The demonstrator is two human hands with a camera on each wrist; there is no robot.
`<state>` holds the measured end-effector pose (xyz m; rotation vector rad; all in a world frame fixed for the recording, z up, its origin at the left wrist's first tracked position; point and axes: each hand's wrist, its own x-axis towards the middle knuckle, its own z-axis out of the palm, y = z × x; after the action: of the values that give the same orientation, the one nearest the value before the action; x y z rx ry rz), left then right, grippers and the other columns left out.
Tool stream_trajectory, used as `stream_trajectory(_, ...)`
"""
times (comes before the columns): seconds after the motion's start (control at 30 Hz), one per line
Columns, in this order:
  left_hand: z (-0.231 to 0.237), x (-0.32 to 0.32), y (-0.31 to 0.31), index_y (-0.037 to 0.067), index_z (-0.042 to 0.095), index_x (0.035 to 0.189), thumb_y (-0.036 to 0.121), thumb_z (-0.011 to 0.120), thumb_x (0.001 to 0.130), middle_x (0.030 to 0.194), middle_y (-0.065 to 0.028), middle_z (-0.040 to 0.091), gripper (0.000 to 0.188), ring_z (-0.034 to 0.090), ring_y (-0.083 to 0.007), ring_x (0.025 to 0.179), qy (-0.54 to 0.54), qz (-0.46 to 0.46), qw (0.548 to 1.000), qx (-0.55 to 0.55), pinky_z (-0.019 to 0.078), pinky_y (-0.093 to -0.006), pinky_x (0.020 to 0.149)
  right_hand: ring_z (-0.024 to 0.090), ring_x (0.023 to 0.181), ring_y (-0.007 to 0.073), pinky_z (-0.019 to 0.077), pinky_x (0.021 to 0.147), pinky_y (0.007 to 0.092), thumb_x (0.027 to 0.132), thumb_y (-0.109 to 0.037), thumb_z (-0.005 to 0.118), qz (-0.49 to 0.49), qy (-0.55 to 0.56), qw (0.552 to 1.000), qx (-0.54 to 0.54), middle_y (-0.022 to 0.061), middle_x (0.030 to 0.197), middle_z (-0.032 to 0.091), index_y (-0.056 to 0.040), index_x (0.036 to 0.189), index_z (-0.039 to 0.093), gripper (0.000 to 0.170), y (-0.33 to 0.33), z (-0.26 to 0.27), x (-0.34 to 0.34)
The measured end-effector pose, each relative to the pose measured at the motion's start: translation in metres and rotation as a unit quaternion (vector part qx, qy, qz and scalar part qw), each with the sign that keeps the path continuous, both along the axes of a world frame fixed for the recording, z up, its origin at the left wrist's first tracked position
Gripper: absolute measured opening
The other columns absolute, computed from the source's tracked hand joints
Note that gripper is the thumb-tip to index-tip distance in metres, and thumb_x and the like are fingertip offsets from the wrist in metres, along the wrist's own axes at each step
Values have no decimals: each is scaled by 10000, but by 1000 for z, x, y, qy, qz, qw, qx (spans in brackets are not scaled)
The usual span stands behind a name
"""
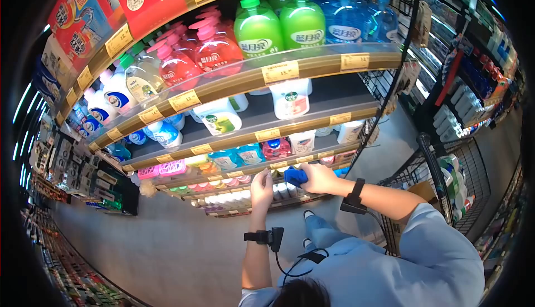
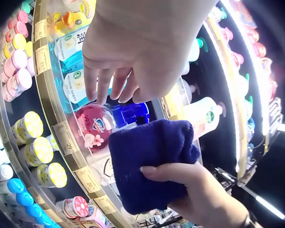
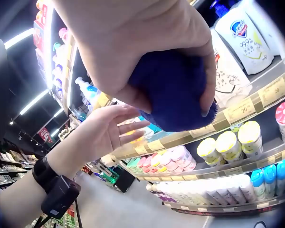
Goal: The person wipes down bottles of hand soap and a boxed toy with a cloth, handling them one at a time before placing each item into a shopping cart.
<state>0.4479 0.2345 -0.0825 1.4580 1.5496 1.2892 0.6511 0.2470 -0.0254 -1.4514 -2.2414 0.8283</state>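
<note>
Head view shows a person in a light-blue short-sleeved top in front of a shop shelf unit with gold-coloured edges, both arms reaching toward its lower rows. The right hand holds a folded dark-blue plush cloth, fingers and thumb clamped on it; in the left wrist view the thumb lies flat across its near face. The left hand is just beside the cloth and apart from it, holding nothing. Right wrist view shows its fingers loosely extended, slightly separated and pointing toward the cloth.

The cloth is in front of the lower shelves, off to the right of the left hand. Left wrist view shows a see-through pink-red bottle with a flower label behind the cloth's edge, and round white tubs with yellow patterned lids on the next shelf down.

Higher up stand red pump bottles, bright green pump bottles and clear blue pump bottles. Below them is a white bottle with a pink label. Past the right arm stands a black wire shopping cart with packages inside.
</note>
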Motion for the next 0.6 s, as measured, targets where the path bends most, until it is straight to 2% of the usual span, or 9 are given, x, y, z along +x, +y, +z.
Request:
stream_trajectory(0.1,-14,-7,27,-39,545,1132,100,544,873,1111,-164,590,294,575,-189,1017,57,-5,998,39,459,-304,850,594,858,396,468,752,454,679,-227,639,-3,-16,1000,-20,238,859,623,-29,1104,536,480,32,-18,-16)
stream_trajectory(0.17,-7,-1,41,-42,524,1148,76,529,867,1137,-184,570,306,569,-224,1034,67,1,998,16,452,-320,866,595,858,406,468,752,457,685,-248,643,-30,32,999,1,252,884,618,-57,1280,397,672,54,-35,-23)
stream_trajectory(0.2,-5,2,47,-45,504,1165,52,515,860,1164,-204,549,320,564,-260,1050,75,5,997,-9,445,-335,883,592,855,422,463,746,463,704,-254,636,-21,23,999,-28,277,908,606,-79,1378,225,809,66,-42,-26)
stream_trajectory(0.23,-14,3,53,-45,504,1165,52,515,860,1164,-204,549,320,564,-260,1050,76,8,997,-15,445,-335,883,592,855,422,463,746,463,704,-254,636,-18,24,999,-33,277,908,606,-79,1378,225,809,69,-46,-28)
stream_trajectory(0.3,-32,1,70,-54,478,1179,-1,480,835,1168,-239,528,348,535,-346,1066,230,5,964,134,421,-361,914,590,844,430,462,732,464,725,-272,638,-39,72,995,-53,287,908,600,-77,1368,209,798,78,-54,-33)
stream_trajectory(0.37,-24,10,75,-64,447,1191,-34,428,818,1163,-274,496,374,476,-410,1089,169,-6,983,74,384,-416,936,590,824,436,465,707,479,758,-311,638,-56,116,988,-83,286,883,602,-102,1317,246,713,85,-64,-39)
stream_trajectory(0.43,-28,13,85,-63,439,1184,-52,426,794,1128,-285,498,391,476,-433,1058,175,-1,981,87,393,-438,915,588,820,446,467,716,487,759,-328,630,-35,100,991,-76,285,888,602,-95,1299,255,697,97,-70,-37)
stream_trajectory(0.53,-33,12,85,-67,431,1184,-98,462,688,1083,-284,494,498,467,-452,1023,241,-17,963,119,395,-447,892,587,823,453,475,730,503,713,-348,646,-38,50,985,-160,304,900,597,-50,1280,259,748,100,-69,-45)
stream_trajectory(0.6,-39,15,85,-74,432,1171,-101,448,677,1082,-295,482,495,444,-458,1042,265,-11,959,104,378,-460,902,588,832,452,474,748,504,696,-342,656,-40,68,981,-178,315,910,592,-33,1269,269,757,104,-76,-49)
